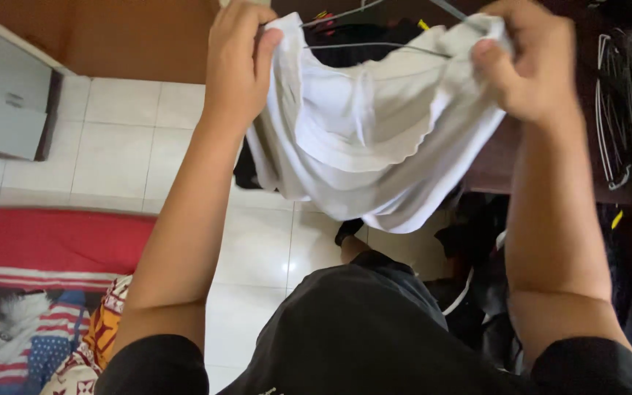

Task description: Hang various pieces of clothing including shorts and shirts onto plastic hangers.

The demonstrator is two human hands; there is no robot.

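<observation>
A white garment hangs spread between both hands in front of me. My left hand grips its left top edge with fingers closed over the cloth. My right hand pinches the right top edge. A thin wire hanger runs across the top of the garment between the two hands. The lower part of the cloth droops in folds above my dark-clothed lap.
White floor tiles lie below. A red patterned mat is at the lower left. A dark wooden table with a bundle of wire hangers is on the right. Dark clothes are piled under it.
</observation>
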